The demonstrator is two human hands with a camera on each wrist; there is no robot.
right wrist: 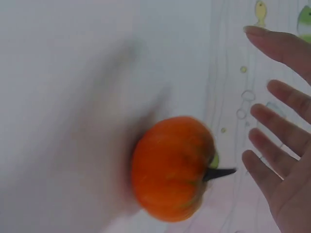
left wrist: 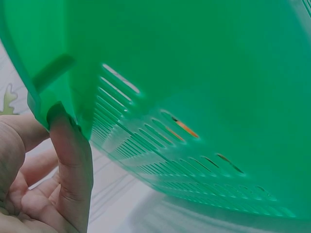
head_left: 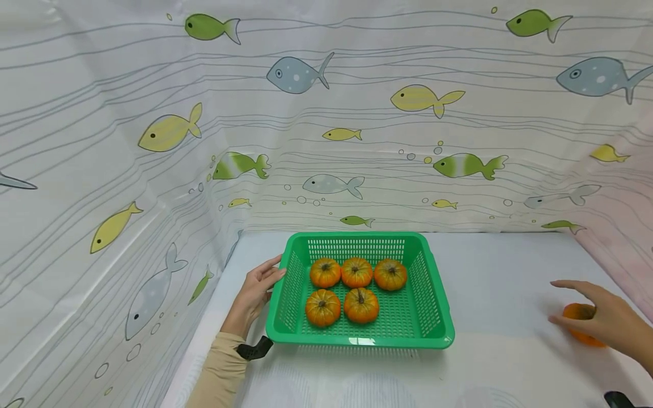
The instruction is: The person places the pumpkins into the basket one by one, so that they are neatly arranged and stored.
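A green plastic basket with slotted walls stands on the table, several small orange pumpkins inside it in two rows. At its left side my left hand grips the rim; in the left wrist view the thumb and a finger pinch the edge of the green wall. Far to the right, another orange pumpkin with a dark stem sits on the table. Over it hovers my right hand, fingers spread and apart from the pumpkin, partly covering it in the head view.
The white tabletop extends between the basket and the lone pumpkin. Behind and to the left hangs a pale curtain printed with fish and wavy lines. A dark wrist strap is on the left wrist.
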